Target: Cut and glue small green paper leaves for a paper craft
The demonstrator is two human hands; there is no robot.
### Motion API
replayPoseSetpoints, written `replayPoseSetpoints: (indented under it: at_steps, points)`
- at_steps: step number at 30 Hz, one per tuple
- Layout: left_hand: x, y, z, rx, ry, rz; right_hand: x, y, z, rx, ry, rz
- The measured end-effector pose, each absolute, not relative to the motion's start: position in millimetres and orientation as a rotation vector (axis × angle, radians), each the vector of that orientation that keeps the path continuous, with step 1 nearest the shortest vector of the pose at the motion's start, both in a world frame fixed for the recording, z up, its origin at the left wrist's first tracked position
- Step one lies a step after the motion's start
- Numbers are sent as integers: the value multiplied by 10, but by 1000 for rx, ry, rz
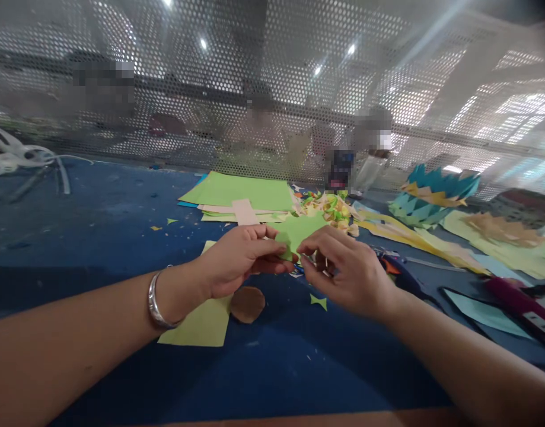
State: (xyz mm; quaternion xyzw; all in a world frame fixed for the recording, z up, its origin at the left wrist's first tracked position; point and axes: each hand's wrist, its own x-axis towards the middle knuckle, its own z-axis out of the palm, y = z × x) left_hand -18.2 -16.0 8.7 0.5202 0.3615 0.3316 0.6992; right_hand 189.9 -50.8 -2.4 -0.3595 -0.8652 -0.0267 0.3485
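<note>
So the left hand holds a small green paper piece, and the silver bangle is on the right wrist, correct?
Not quite: the head view shows the silver bangle on the left wrist, not the right. The left hand does hold the small green paper piece.

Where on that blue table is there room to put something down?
The blue table is mostly bare between its near edge and the brown disc. Another mostly free patch lies left of the paper stack, with small scraps. Right of the right hand is crowded: purple tool, yellow strips, teal zigzag paper.
</note>
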Motion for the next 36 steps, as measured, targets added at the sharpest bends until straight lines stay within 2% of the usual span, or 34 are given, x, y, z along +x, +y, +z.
replayPoseSetpoints:
  at_steps: [10,21,36]
  points:
    - [-180,-207,110,1132,853,662,1886,-510,-52,-873,-2326,-231]
    - [-151,-234,46,1235,821,828,1836,-478,-79,-952,-2132,74]
    - [-131,-249,-61,1320,711,871,1808,-478,-88,-1048,-2030,109]
